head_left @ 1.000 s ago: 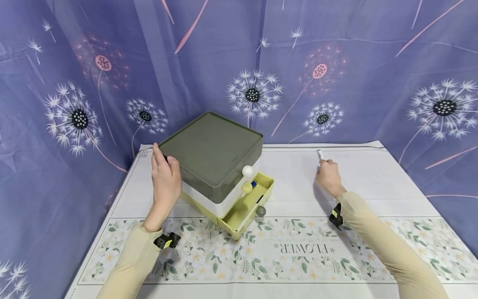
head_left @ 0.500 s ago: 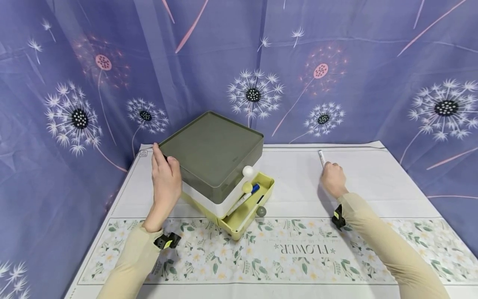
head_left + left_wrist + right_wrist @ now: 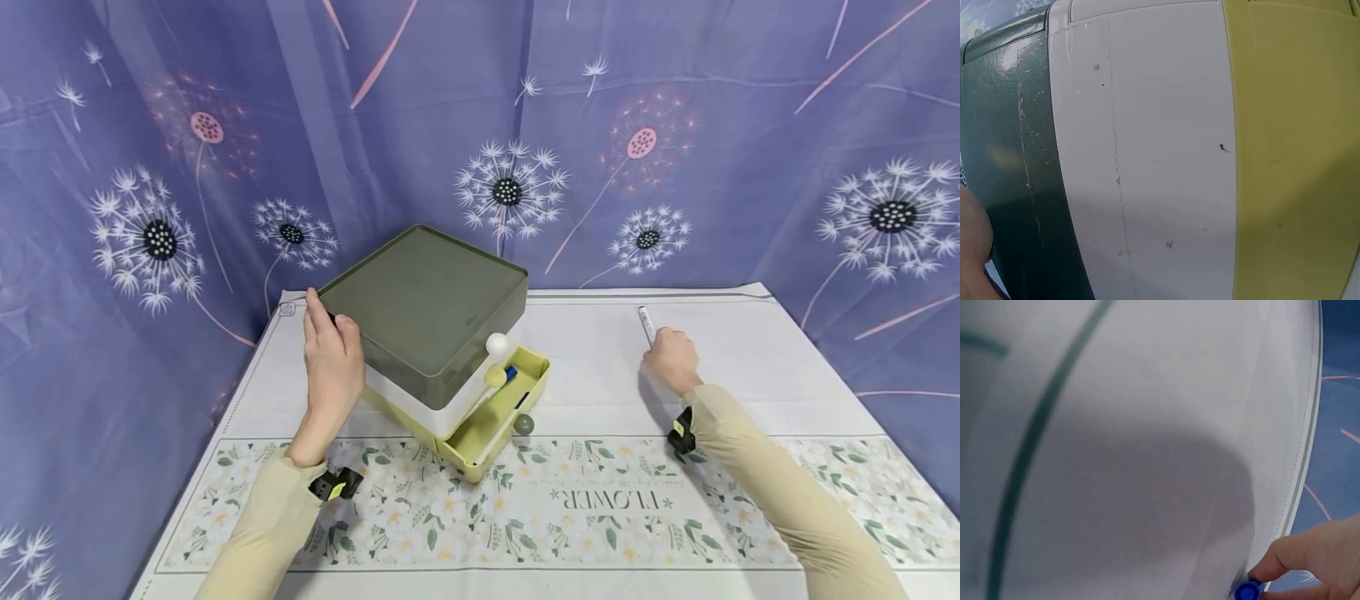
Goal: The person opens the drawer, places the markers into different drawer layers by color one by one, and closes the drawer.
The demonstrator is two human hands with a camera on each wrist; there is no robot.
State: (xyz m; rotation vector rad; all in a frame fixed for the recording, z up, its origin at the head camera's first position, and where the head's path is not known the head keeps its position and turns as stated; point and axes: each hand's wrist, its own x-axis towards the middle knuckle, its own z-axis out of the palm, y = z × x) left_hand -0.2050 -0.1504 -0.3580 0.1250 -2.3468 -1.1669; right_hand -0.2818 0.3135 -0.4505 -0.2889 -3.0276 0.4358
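In the head view, a desktop drawer box (image 3: pixel 427 300) stands angled at centre left, with a dark green top, a white middle and a yellow base. My left hand (image 3: pixel 333 367) rests against its left side, fingers extended along the dark green edge. The yellow bottom drawer (image 3: pixel 537 363) is pulled out and holds a blue-capped marker (image 3: pixel 511 375), partly hidden, and another slim white pen along its wall. Over the white cloth at right, my right hand (image 3: pixel 672 360) pinches a white marker (image 3: pixel 647 325); its blue end (image 3: pixel 1247 590) shows between thumb and finger in the right wrist view.
A white knob (image 3: pixel 497 343) and a yellow knob (image 3: pixel 495 377) stick out above the open drawer. A grey-green ball (image 3: pixel 524 424) sits beside the drawer's outer wall. A floral band (image 3: pixel 615 533) crosses the tablecloth; a purple dandelion curtain (image 3: pixel 420 150) hangs behind.
My right hand has shifted slightly right and toward me, with more of its marker showing. The blue-capped marker in the drawer has shifted about. My left hand stays put.
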